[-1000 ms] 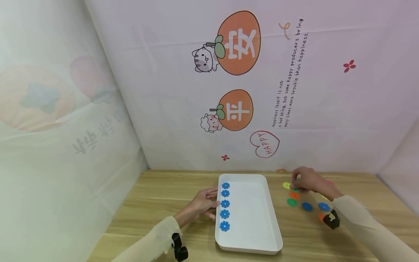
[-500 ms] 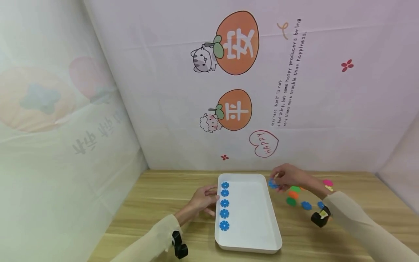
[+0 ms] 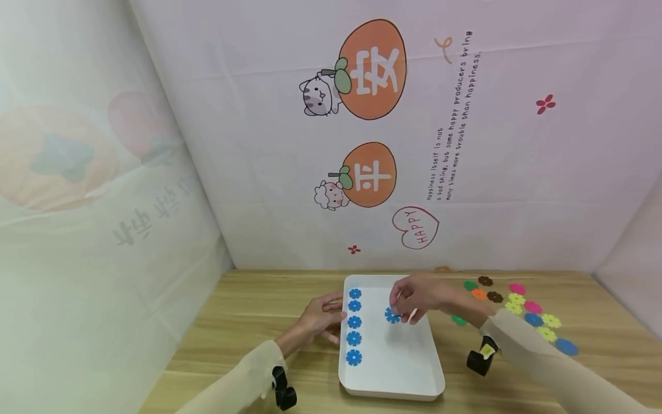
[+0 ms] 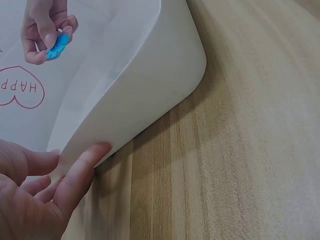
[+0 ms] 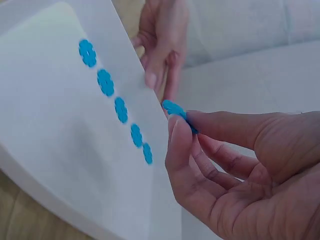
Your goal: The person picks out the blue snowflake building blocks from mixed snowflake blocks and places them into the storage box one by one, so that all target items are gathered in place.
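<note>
A white rectangular tray (image 3: 398, 362) lies on the wooden table. Along its left side runs a column of several blue flower-shaped plastic discs (image 3: 354, 338). My left hand (image 3: 318, 319) holds the tray's left edge, thumb at the rim and fingers against the outer wall, as the left wrist view shows (image 4: 45, 185). Above the tray's right half, my right hand (image 3: 420, 296) pinches another blue flower disc (image 3: 392, 315) between thumb and fingertips. That disc stands tilted in the right wrist view, with its lower part hidden by the fingers.
Right of the tray are scattered flower discs: yellow (image 3: 550, 320), pink (image 3: 517, 288), brown (image 3: 485, 280), green (image 3: 470, 285), orange (image 3: 478, 294) and blue (image 3: 566, 347). The right forearm passes over part of them. A printed white cloth (image 3: 289, 172) hangs behind the table (image 3: 258, 310).
My right hand picked a blue flower disc from the scattered ones and carried it left, over the tray's rim to above its inside. My left hand stays at the tray's edge.
</note>
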{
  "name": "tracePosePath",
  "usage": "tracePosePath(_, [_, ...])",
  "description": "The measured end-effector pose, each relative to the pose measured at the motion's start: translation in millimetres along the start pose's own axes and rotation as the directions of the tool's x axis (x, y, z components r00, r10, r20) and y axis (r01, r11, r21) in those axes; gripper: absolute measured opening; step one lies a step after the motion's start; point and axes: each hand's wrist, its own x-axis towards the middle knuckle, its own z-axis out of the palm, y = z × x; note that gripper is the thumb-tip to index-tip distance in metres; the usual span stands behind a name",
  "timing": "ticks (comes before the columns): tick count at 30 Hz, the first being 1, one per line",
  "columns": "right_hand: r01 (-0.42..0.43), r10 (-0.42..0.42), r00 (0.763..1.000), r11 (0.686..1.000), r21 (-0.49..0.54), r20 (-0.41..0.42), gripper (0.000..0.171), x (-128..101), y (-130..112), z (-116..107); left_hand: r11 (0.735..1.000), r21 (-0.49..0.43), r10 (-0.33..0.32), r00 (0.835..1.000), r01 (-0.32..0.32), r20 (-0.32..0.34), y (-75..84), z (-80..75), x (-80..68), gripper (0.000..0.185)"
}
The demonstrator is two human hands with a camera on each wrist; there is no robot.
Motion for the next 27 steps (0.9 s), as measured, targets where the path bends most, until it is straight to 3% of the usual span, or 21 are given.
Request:
tracePosePath(13, [-0.066, 0.062, 0.993, 0.997, 0.034, 0.099, 0.014, 25.9, -2.4, 44.2, 1.0, -0.02, -0.013, 1.0, 0.013, 0.004, -2.6, -0.4, 2.7, 0.058])
tracePosePath(27, [-0.063, 0.046, 0.971, 0.996, 0.065, 0.234, 0.01, 26.9, -4.4, 83.8, 1.0, -0.03, -0.001, 1.0, 0.001, 0.009, -0.7, 0.3, 0.7, 0.058])
